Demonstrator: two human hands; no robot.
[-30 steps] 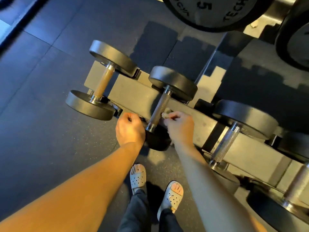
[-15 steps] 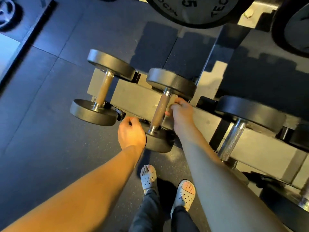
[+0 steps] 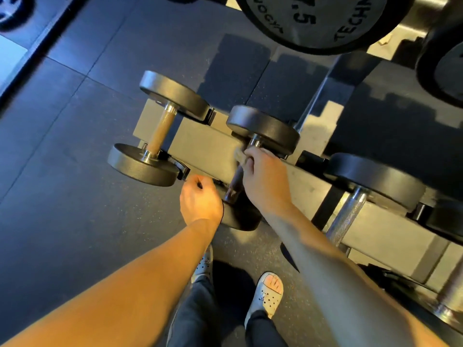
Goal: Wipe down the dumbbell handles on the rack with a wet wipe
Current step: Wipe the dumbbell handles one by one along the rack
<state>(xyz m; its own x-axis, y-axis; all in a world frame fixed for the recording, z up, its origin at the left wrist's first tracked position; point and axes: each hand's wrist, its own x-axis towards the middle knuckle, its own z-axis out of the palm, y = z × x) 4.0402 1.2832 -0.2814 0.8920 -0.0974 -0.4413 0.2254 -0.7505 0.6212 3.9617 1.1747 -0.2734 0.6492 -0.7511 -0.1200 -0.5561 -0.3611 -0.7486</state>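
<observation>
- Right hand (image 3: 265, 176) curled round wet wipe (image 3: 239, 156) on dumbbell handle (image 3: 235, 180), far end.
- Left hand (image 3: 200, 201) fisted, holding nothing.
- Handle on rack (image 3: 200, 146), long axis near-to-far, tilted right.

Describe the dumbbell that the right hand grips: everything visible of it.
The dumbbell lies second from the left on the grey rack, its handle running away from the person. Its two round heads look dark and matte: the far one shows almost whole, the near one is partly hidden behind the left hand; whether that hand touches it cannot be told. The metal handle looks dark in shadow. The right hand grips its far end through a pale wet wipe.
</observation>
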